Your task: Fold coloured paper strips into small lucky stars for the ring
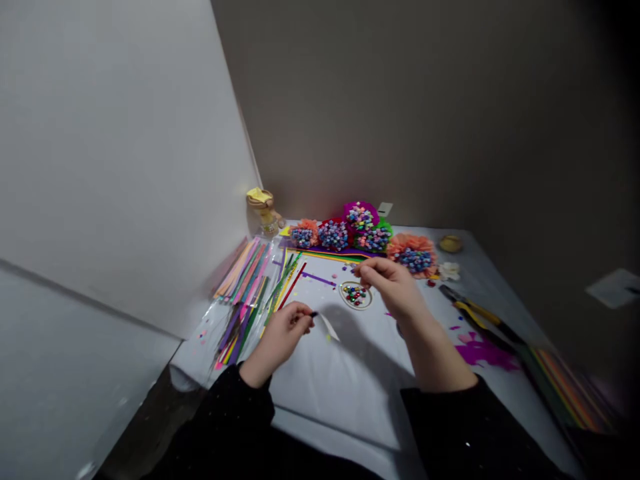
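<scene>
Craft gems (355,295) in round dish (356,307)

Right hand (391,288) beside gem dish (355,295)

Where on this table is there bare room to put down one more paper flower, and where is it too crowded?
Bare white cover lies between your forearms, below the left hand and right hand. A narrower strip runs between the right forearm and the magenta paper scraps. Crowded: the far edge with paper flowers, and the left side with packs of paper strips.
</scene>
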The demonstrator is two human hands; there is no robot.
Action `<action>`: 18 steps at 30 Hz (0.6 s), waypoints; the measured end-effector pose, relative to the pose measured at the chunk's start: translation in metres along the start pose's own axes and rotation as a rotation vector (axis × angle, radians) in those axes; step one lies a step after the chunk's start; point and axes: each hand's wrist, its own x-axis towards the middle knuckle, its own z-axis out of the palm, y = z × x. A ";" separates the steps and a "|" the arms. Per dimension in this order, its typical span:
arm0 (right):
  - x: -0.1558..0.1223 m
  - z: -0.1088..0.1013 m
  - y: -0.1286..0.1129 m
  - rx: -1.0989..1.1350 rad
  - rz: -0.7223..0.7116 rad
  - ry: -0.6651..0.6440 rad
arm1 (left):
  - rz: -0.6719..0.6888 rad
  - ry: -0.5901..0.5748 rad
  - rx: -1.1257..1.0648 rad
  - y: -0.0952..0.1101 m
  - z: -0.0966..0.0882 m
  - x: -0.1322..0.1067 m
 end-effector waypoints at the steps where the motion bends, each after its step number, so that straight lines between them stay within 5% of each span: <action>1: -0.001 0.002 0.006 0.037 0.029 -0.001 | -0.009 0.018 -0.080 0.005 0.006 0.013; 4: -0.006 0.004 0.025 0.151 0.102 0.046 | 0.011 0.054 -0.148 0.013 0.024 0.055; 9: -0.016 -0.009 0.057 0.282 0.158 0.149 | 0.087 -0.076 -0.070 0.000 0.052 0.101; 18: -0.014 -0.017 0.085 0.140 0.291 0.326 | -0.086 -0.143 -0.186 -0.022 0.057 0.105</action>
